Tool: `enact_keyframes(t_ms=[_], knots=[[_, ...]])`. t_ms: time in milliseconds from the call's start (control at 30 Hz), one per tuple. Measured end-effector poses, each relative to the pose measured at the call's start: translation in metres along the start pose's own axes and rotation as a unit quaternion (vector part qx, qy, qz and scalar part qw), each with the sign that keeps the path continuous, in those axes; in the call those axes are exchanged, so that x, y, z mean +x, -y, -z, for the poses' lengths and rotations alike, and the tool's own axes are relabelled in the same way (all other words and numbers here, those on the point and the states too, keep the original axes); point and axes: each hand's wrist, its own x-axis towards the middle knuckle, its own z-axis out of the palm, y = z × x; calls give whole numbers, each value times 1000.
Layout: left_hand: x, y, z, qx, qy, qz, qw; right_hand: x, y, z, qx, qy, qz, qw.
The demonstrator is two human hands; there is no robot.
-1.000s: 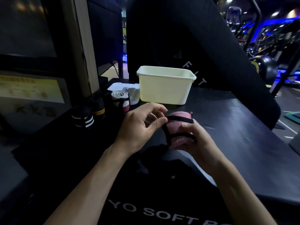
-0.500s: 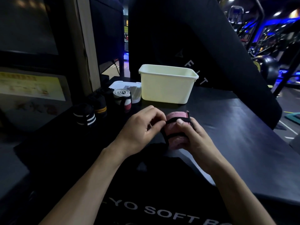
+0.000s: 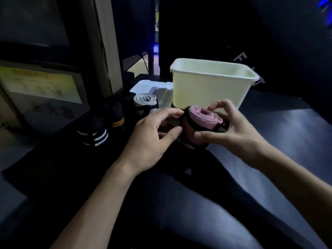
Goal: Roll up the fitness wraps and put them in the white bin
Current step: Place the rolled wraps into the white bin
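Pink wrap (image 3: pixel 201 123), rolled into a coil with its spiral end tilted up toward the camera, sits between both hands just above the dark bench (image 3: pixel 287 141); a black strap (image 3: pixel 186 121) loops round its outside. Right hand (image 3: pixel 233 128) grips the roll, thumb under its near side and fingers (image 3: pixel 222 105) curled over the far edge; left hand (image 3: pixel 152 139) pinches at the strap on the roll's left side with thumb and bent fingers. White bin (image 3: pixel 210 87) stands on the bench just behind the hands, open at the top; its inside cannot be seen. Left of the bin lies a white lid (image 3: pixel 149 87); in front of the lid stands a grey roll (image 3: pixel 145 102), then a black roll with yellow stripes (image 3: pixel 115 115), then a black roll with white stripes (image 3: pixel 95 132), in a line running toward the near left. A dark cloth (image 3: pixel 179 194) lies on the bench under the forearms.
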Motion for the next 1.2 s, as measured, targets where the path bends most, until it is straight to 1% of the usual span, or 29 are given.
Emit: enact_keyframes(t_ms=[133, 233, 300, 367, 467, 567, 633, 767, 800, 833, 867, 933, 967, 1000, 1033, 1067, 1100, 1133, 1200], knots=[[15, 25, 0, 79, -29, 20, 996, 59, -24, 5, -72, 84, 38, 993], [7, 38, 1, 59, -38, 83, 994, 84, -45, 5, -104, 137, 68, 983], [-2, 41, -1, 32, -38, 131, 990, 88, -54, 3, -131, 157, 86, 975], [-7, 39, -3, 28, -29, 178, 983, 88, -54, 6, -134, 178, 87, 971], [-2, 26, 3, -9, -20, 257, 966, 88, -42, 16, -117, 209, 58, 969], [12, 0, 13, -63, -3, 354, 933, 84, -27, 12, -107, 197, 3, 975], [23, -17, 21, -66, 14, 396, 916, 83, -16, 4, -104, 187, -33, 976], [48, -41, 34, -28, 55, 446, 893, 89, 17, 8, -147, 252, -76, 953], [55, -46, 36, -19, 63, 455, 888, 96, 30, 17, -160, 242, -72, 954], [62, -50, 37, -13, 68, 461, 885, 105, 44, 27, -177, 212, -62, 959], [68, -55, 38, -3, 73, 461, 884, 115, 57, 38, -198, 168, -57, 964], [78, -59, 38, 40, 96, 448, 888, 140, 77, 61, -239, 69, -83, 965], [83, -59, 37, 72, 122, 438, 888, 151, 82, 71, -262, 40, -112, 958], [86, -60, 36, 105, 155, 424, 886, 159, 84, 78, -289, 32, -150, 945], [90, -60, 33, 137, 192, 411, 880, 165, 84, 82, -324, 49, -189, 926], [95, -60, 29, 171, 224, 403, 871, 168, 83, 83, -364, 84, -221, 901], [99, -60, 25, 208, 247, 399, 859, 168, 79, 83, -400, 117, -237, 878], [103, -59, 21, 241, 259, 394, 849, 167, 75, 82, -431, 133, -239, 860], [107, -57, 13, 280, 259, 378, 844, 167, 69, 82, -487, 133, -227, 833]])
